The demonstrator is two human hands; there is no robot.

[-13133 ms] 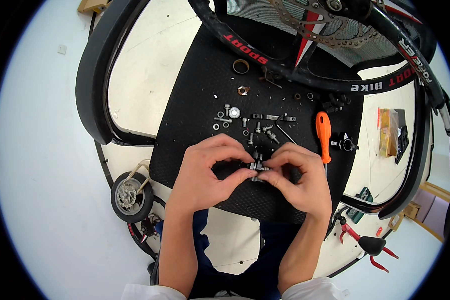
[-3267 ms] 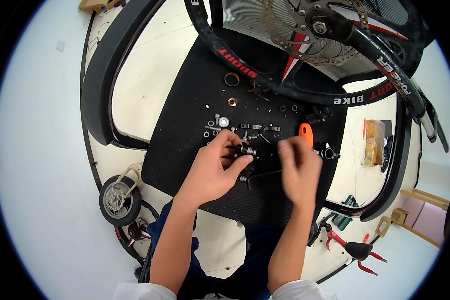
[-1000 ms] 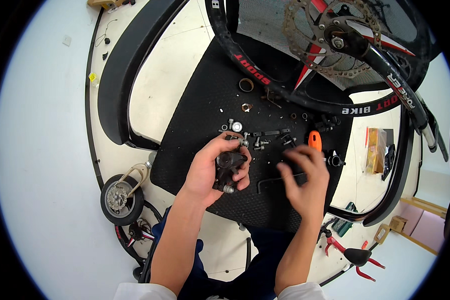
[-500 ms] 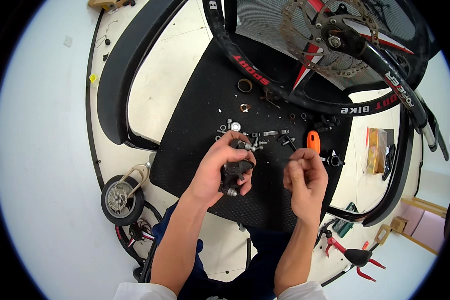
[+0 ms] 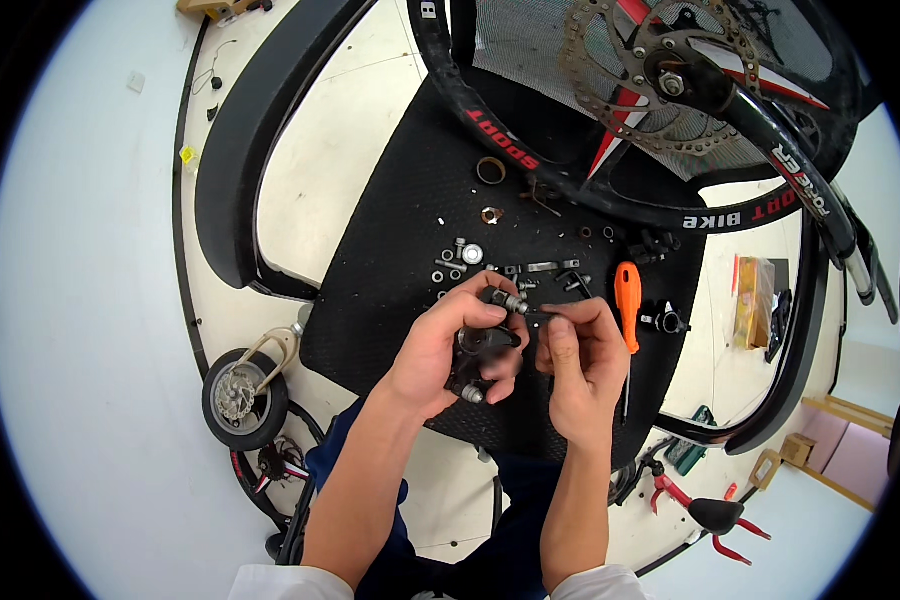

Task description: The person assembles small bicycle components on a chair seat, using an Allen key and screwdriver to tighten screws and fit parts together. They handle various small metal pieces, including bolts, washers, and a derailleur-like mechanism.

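Black textured mat, orange-handled screwdriver, red-and-black pliers, black tyre.

A small black brake caliper sits gripped in the left hand above the black rubber mat, tilted, a silver bolt end showing at its lower edge. At its top a short silver bolt meets a thin dark tool pinched in the right hand

We see a white bench carrying a black mat; on the mat lie loose washers, a brass ring and an orange screwdriver; red pliers sit off-mat.
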